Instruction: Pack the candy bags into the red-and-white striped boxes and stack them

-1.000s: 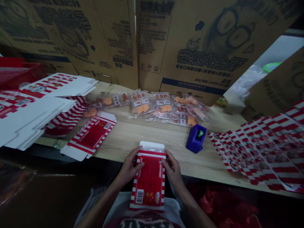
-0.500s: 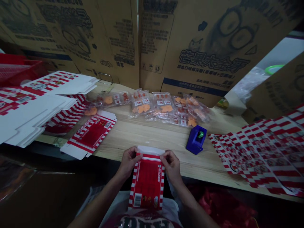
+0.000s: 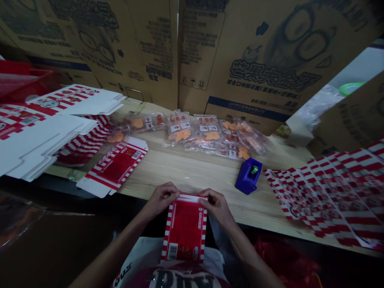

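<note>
Box (image 3: 185,228) in both hands (image 3: 163,198) (image 3: 216,205)

Around me seems a packing workshop: large cartons (image 3: 240,48), stacked flat boxes (image 3: 45,136), clear packets (image 3: 207,128), a tape dispenser (image 3: 243,178).

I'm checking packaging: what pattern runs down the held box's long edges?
Red and white stripes on the box, seen in the head view.

The box (image 3: 185,228) at six o'clock has a red face edged in red-and-white stripes. The tape dispenser (image 3: 245,183) at four o'clock is deep blue with a green centre. The basket (image 3: 45,82) at ten is red; the carton (image 3: 223,52) at one is brown with a blue band.
</note>
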Available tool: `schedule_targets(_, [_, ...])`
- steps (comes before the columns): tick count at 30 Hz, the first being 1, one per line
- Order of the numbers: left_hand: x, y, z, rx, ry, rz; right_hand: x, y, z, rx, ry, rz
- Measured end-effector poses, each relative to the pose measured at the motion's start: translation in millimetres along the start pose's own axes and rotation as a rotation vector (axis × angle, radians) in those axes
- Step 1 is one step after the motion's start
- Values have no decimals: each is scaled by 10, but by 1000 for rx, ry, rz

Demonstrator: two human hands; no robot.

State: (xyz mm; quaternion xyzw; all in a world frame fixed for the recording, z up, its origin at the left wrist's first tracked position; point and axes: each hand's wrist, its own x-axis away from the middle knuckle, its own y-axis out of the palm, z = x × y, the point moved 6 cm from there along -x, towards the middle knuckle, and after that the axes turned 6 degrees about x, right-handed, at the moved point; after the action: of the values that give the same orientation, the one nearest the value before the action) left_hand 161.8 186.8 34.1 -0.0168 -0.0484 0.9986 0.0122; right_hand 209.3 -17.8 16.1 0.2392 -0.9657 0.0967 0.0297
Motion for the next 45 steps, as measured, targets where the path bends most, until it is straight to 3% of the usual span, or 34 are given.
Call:
schedule_targets(5, [-115, -37, 143, -126, -30, -45, -105, -76, -149, 123, 23, -73])
schedule_targets(10, [-222, -35, 181, -41, -103, -125, -203, -101, -257, 137, 5, -116])
schedule_targets(14, [-209, -40, 249, -61, -38, -103, -197, -92, -350, 199, -61, -138])
schedule_targets(18, [-117, 13, 328, -144, 64, -125, -86, -66, -455, 291, -232, -137])
schedule_targets(21, [-46, 56, 276, -161, 109, -103, 54, -5, -431, 278, -337, -54])
schedule_targets(26, [-20, 43, 11, -130, 79, 31, 192, 61, -215, 238, -318, 82])
schedule_targets(28, [-33, 34, -93, -61, 25, 57, 198, -161, -143, 243, -308, 241])
schedule_targets(32, [-47, 61, -221, 83, -61, 89, 344, -1160, 73, 257, -194, 940])
schedule_targets(34, [-50, 81, -242, 130, -70, 129, 377, -1570, 231, 268, -91, 1112])
schedule_targets(36, [-57, 102, -247, 141, -71, 165, 320, -1812, 383, 260, -11, 1128])
schedule_targets(38, [-72, 132, -236, 127, -71, 157, 236, -1902, 484, 244, 11, 1116])
schedule_targets(45, [-104, 158, -153, 92, -6, 112, 52, -1861, 598, 89, -52, 1209])
